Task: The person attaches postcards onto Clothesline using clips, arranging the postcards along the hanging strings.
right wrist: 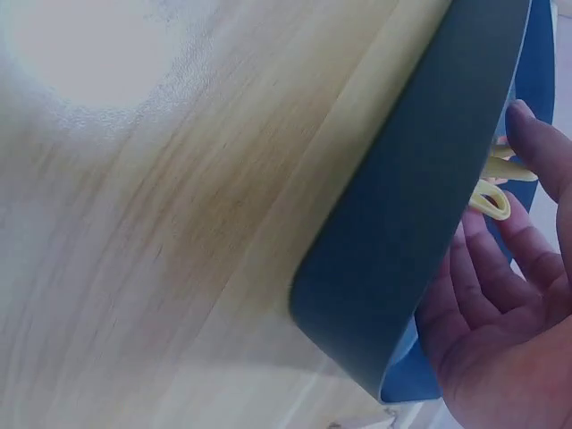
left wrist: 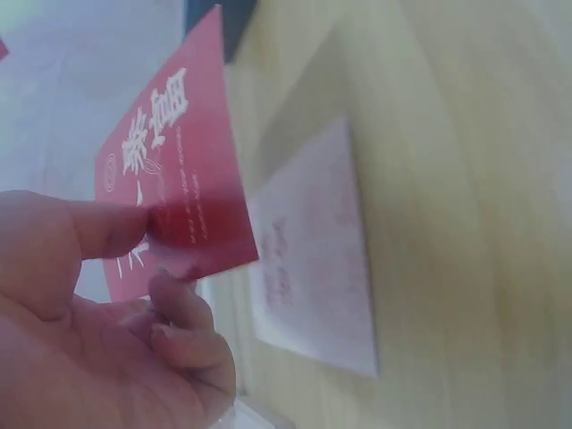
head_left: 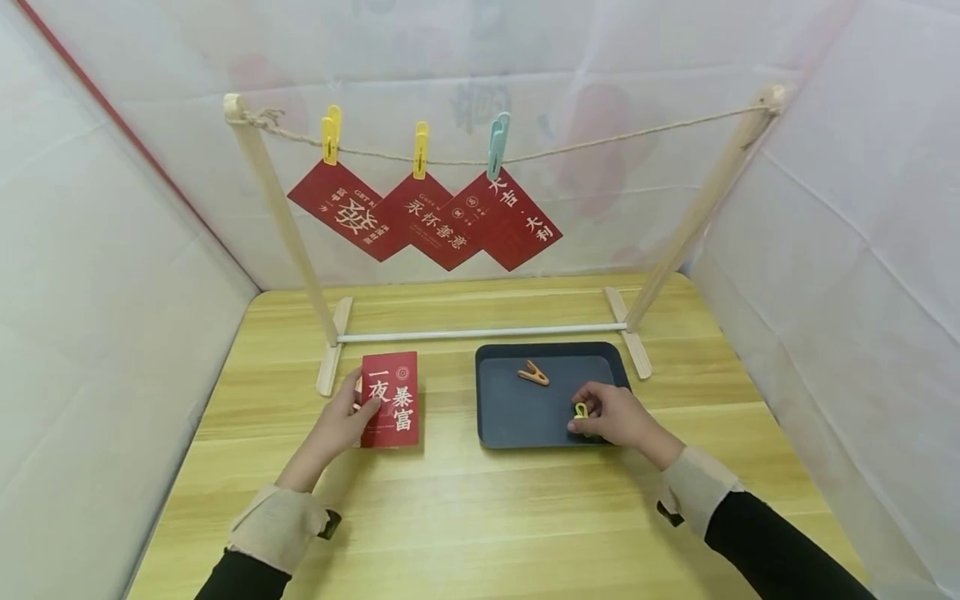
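Observation:
My left hand (head_left: 348,414) pinches a red card (head_left: 397,421) with white Chinese characters, thumb on its printed face. In the left wrist view the card is tilted above the table, and a pale sheet with faint red print (left wrist: 313,259) lies below it. Over the right part of a dark tray (head_left: 517,408), my right hand (head_left: 615,414) holds a yellow clothespin (head_left: 581,410) between thumb and fingers. Its loop end shows in the right wrist view, while the tray wall hides part of it. An orange clothespin (head_left: 534,374) lies in the tray.
Behind the tray stands a wooden frame with a left post (head_left: 281,217), a right post (head_left: 697,208) and a low white rod (head_left: 480,334). From its sagging twine (head_left: 600,145), two yellow clothespins (head_left: 421,150) and a light-blue clothespin (head_left: 498,146) hang three overlapping red cards (head_left: 431,221).

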`<action>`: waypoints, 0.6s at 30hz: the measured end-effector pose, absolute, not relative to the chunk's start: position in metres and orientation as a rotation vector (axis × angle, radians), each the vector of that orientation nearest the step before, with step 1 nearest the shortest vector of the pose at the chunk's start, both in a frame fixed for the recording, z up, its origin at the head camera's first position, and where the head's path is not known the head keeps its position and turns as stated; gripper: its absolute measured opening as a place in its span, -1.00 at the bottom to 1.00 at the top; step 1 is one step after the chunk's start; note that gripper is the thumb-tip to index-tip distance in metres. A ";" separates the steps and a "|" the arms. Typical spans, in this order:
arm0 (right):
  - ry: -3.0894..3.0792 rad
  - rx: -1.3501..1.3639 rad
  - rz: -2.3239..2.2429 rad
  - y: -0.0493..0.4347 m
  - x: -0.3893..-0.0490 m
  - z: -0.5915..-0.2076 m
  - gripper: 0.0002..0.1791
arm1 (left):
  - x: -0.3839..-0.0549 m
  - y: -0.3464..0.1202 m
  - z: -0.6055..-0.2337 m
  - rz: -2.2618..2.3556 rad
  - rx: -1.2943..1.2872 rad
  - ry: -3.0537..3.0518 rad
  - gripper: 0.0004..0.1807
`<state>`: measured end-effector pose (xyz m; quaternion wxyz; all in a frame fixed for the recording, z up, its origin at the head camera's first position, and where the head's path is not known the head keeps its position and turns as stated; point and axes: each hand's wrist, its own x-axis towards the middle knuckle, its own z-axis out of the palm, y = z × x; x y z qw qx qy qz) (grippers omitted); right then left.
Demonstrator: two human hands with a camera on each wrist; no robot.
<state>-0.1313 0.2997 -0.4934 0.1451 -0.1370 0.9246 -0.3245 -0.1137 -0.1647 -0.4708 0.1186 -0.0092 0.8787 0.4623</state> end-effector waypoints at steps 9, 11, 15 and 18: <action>2.587 -0.359 -0.992 0.301 -0.135 -0.478 -0.48 | -0.118 -0.151 -0.450 1.715 0.064 2.379 -0.65; 2.583 -0.375 -1.014 0.302 -0.138 -0.474 -0.48 | -0.118 -0.147 -0.446 1.732 0.063 2.370 -0.67; 2.614 -0.366 -1.074 0.305 -0.144 -0.461 -0.50 | -0.123 -0.140 -0.439 1.773 0.082 2.354 -0.61; 2.659 -0.363 -1.086 0.306 -0.149 -0.451 -0.50 | -0.126 -0.134 -0.435 1.798 0.095 2.338 -0.54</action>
